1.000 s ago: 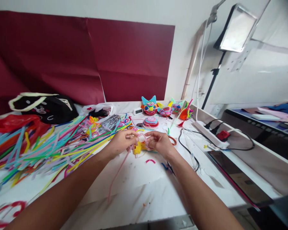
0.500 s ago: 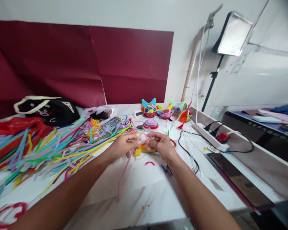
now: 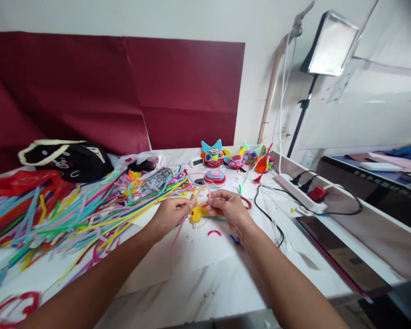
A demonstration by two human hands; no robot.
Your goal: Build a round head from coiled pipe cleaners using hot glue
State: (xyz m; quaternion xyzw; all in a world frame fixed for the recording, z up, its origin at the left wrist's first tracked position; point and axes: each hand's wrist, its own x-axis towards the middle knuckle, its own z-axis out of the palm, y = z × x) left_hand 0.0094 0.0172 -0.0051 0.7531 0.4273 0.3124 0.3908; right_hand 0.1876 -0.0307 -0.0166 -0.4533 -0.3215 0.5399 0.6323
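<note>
A pink pipe cleaner (image 3: 176, 242) bends into a small loop between my two hands, and its long tail hangs below the left one. My left hand (image 3: 167, 217) is closed, pinching it between thumb and forefinger. The fingertips of my right hand (image 3: 231, 208) close on the other side of the loop. Right behind and beneath the fingers lies a yellow glue gun (image 3: 196, 214), partly hidden by the right hand. A short dark-pink piece (image 3: 214, 233) of pipe cleaner rests on the white paper just in front.
Many loose pipe cleaners (image 3: 89, 219) cover the left side. A pink layered disc (image 3: 214, 177) and several colourful figures (image 3: 213, 154) stand at the back beside a small digital clock (image 3: 196, 162). To the right are a power strip (image 3: 303, 194), black cable (image 3: 269, 219) and phone (image 3: 342, 256).
My left hand has moved slightly left and down, so the loop opens wider and more of the glue gun shows. The right hand stays nearly in place.
</note>
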